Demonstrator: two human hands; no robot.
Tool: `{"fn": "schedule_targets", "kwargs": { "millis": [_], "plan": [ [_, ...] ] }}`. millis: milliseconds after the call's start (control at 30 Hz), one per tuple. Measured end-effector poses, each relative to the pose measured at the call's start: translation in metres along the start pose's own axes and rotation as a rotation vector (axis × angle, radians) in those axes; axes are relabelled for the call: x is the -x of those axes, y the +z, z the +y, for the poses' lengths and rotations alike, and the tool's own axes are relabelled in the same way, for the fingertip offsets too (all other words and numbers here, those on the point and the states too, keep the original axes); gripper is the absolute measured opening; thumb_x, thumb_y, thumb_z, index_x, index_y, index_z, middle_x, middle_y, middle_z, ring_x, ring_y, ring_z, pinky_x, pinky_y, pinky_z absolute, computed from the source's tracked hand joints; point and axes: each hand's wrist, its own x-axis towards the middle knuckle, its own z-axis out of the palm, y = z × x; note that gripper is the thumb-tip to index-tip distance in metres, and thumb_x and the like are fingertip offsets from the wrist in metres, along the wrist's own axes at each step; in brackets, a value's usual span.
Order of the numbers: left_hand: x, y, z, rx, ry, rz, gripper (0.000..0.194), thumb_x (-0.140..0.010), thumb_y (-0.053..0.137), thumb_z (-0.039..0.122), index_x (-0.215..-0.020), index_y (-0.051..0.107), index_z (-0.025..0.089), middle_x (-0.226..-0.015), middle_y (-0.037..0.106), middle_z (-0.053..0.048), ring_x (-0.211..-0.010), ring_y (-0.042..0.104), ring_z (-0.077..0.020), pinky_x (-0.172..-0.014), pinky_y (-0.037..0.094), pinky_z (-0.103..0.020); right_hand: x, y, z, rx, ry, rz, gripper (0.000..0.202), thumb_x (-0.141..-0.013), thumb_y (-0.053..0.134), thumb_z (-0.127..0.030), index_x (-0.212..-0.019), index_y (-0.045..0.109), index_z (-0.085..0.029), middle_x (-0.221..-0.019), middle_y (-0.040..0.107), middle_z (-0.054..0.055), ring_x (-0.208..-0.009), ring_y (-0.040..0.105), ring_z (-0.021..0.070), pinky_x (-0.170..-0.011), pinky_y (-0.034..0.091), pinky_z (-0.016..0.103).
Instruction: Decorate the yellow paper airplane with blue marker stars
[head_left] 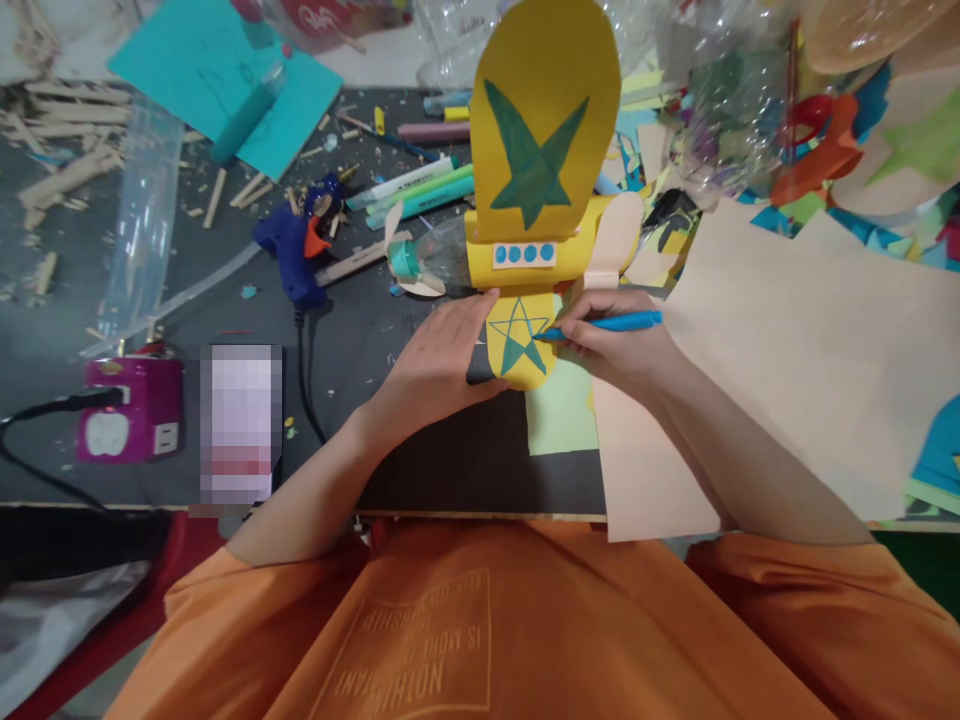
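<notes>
A model airplane made of a clear plastic bottle wrapped in yellow paper (480, 262) lies in front of me, with a row of blue dots on its body. Its far wing (600, 90) bears a partly filled green star. On the near wing (536, 378) is an outlined star, its lower points coloured in. My right hand (619, 335) is closed around a blue marker (634, 320), whose tip touches this star. With thumb and fingers apart, my left hand (446, 345) rests at the near wing's left side, touching its edge. A teal cap with paper propeller blades (405, 258) forms the nose.
To the left lie a blue glue gun (292, 255), a purple power adapter (131, 408) and a phone (240, 420). Several markers (412, 185) and wood sticks (67, 180) are scattered beyond. Large cream paper (795, 370) covers the right; plastic bottles and scraps crowd the back.
</notes>
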Motion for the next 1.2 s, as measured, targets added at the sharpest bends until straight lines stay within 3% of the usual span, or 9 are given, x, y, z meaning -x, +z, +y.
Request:
{"fn": "schedule_targets", "kwargs": {
  "millis": [267,700,967,1200],
  "plan": [
    [0.0003,0.0002,-0.0006,-0.026,0.022,0.006,0.082,-0.090,0.072,0.051,-0.154,0.039,0.010,-0.150,0.057,-0.022,-0.140,0.053,-0.0371,-0.119,0.043,-0.052,-0.0002,0.0022,0.0058,-0.001,-0.101,0.066,0.049,-0.072,0.083,-0.067,-0.065,0.063,-0.022,-0.058,0.061,-0.001,-0.054,0.055,0.0118,-0.049,0.048,0.027],
    [-0.0007,-0.0005,0.0004,-0.007,-0.014,-0.020,0.084,-0.090,0.071,0.055,-0.154,0.039,0.012,-0.152,0.055,-0.021,-0.141,0.051,-0.0362,-0.120,0.041,-0.050,-0.0011,-0.0029,0.0062,0.050,-0.085,0.010,0.044,-0.075,0.085,-0.055,-0.060,0.063,-0.019,-0.055,0.056,-0.001,-0.052,0.048,0.0095,-0.048,0.038,0.024],
    [-0.0025,-0.0038,0.0007,0.002,-0.044,-0.063,0.086,-0.089,0.071,0.058,-0.155,0.040,0.012,-0.153,0.054,-0.020,-0.142,0.050,-0.0371,-0.121,0.039,-0.051,-0.0010,0.0020,0.0085,-0.078,-0.111,0.068,0.041,-0.073,0.086,-0.053,-0.064,0.063,-0.020,-0.058,0.059,-0.001,-0.052,0.052,0.0098,-0.049,0.043,0.024],
    [-0.0029,-0.0040,0.0001,0.014,-0.049,-0.082,0.085,-0.090,0.070,0.053,-0.156,0.037,0.012,-0.155,0.052,-0.020,-0.144,0.048,-0.0371,-0.122,0.038,-0.053,-0.0027,-0.0022,0.0055,0.035,-0.112,0.026,0.040,-0.075,0.085,-0.048,-0.060,0.061,-0.019,-0.056,0.057,-0.002,-0.051,0.047,0.0085,-0.048,0.037,0.024]
  ]
}}
